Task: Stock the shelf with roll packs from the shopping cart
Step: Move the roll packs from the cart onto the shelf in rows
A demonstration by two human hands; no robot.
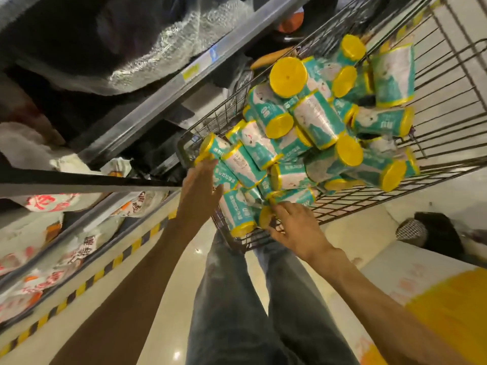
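Several teal-and-white roll packs [319,119] with yellow ends lie heaped in a wire shopping cart [448,106]. My left hand [200,185] reaches over the cart's near corner. Its fingers lie straight against a pack [213,148] there, with the thumb spread toward another pack. My right hand [292,227] is at the cart's near edge, where thumb and fingers pinch the yellow end of a low pack [264,217]. The shelf [147,106] runs along the left with metal edges and a price strip.
Lower shelves on the left hold white bags with red print [52,204]. A yellow-and-black striped kick strip [110,264] runs along the shelf base. My legs in jeans stand below the cart. A yellow-and-white box [421,299] sits on the floor at the right.
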